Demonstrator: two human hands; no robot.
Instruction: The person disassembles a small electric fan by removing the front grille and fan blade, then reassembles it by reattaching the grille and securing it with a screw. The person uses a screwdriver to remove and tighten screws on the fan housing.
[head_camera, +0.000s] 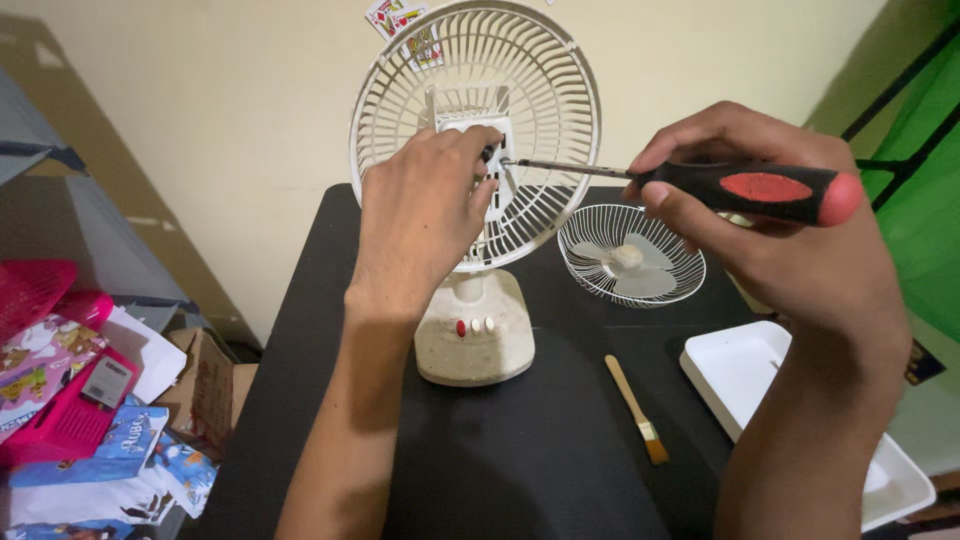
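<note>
A white table fan (473, 340) stands on a black table (300, 380), its front grille off and only the rear guard (540, 90) mounted. My left hand (420, 215) grips the motor hub at the guard's centre. In my right hand (800, 240) is a black and red screwdriver (740, 187), held level, with its tip at the hub beside my left fingers. The removed wire grille (632, 255) lies behind, holding the fan blade.
A small paintbrush (634, 405) lies on the table right of the fan base. A white tray (745, 375) sits at the right edge. Pink plastic items and printed packets (70, 400) clutter the left. Playing cards (400, 22) hang on the wall.
</note>
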